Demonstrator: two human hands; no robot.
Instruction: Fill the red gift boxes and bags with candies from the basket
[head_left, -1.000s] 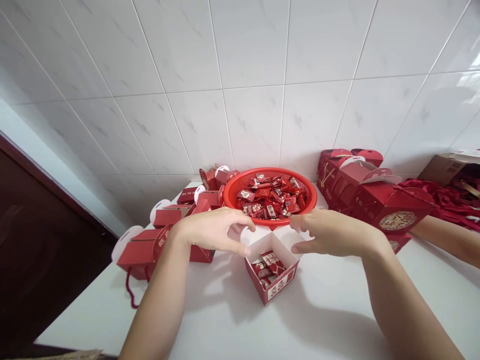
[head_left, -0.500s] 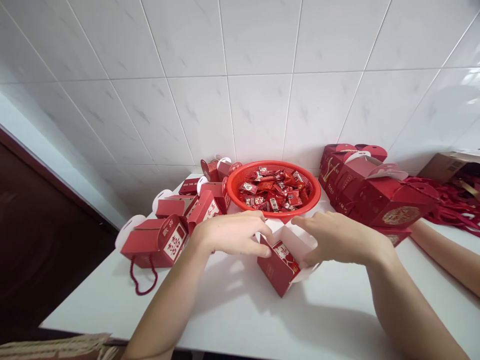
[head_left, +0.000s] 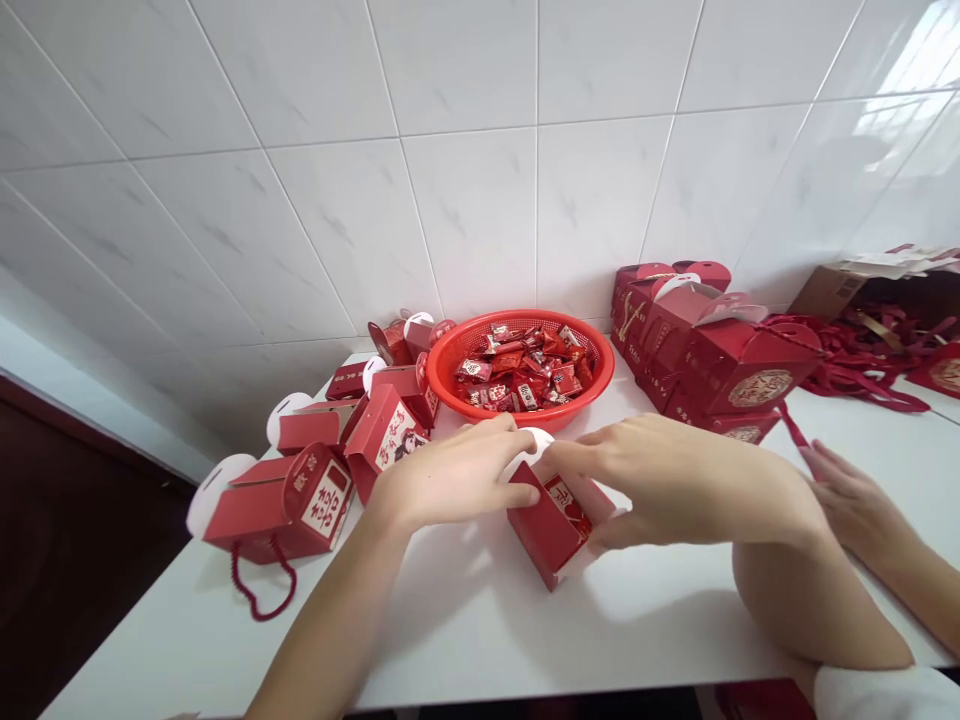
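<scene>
A small red cardboard candy box [head_left: 536, 530] with a white inside stands open at its top on the white table. Inside it lies a red packet [head_left: 568, 505] with white print. My left hand [head_left: 457, 475] is closed on the box's left wall, the thumb over its upper edge. From the other side, my right hand [head_left: 637, 480] pinches the right wall and flaps, with its fingers over the opening. Part of the box's back and right side is hidden behind my fingers. Just behind the box is a red plastic basket [head_left: 442, 385] of wrapped candies [head_left: 525, 370].
Several red boxes [head_left: 281, 500] with rounded white-backed flaps stand at left, one with a cord handle. More red boxes [head_left: 705, 350] are stacked at right. Another person's hand [head_left: 862, 500] touches a red ribbon [head_left: 793, 428]. A cardboard carton [head_left: 825, 292] and ribbons lie beyond.
My right hand has moved in over the box, and its right wall and flaps stand closer in. The view has shifted rightward, bringing the other person's hand into sight.
</scene>
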